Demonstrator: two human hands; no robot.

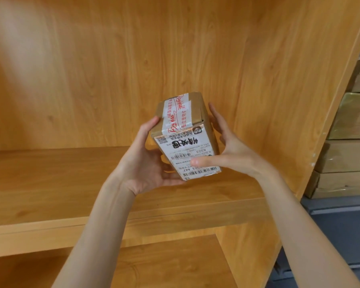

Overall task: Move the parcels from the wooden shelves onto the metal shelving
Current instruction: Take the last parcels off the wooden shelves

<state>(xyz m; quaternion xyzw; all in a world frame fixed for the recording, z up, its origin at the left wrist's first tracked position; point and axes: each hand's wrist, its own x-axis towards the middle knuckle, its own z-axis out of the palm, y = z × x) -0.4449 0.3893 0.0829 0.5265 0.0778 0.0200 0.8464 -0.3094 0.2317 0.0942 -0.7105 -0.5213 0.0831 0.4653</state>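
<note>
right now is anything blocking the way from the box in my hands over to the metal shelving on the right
Yes. The wooden side panel stands between the parcel and the metal shelving, so the parcel must come out forward first. Stacked boxes already sit on the visible part of that shelving.

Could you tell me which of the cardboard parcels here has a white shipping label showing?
The small parcel held between both hands; the stacked parcels at right show only plain brown sides.
</note>
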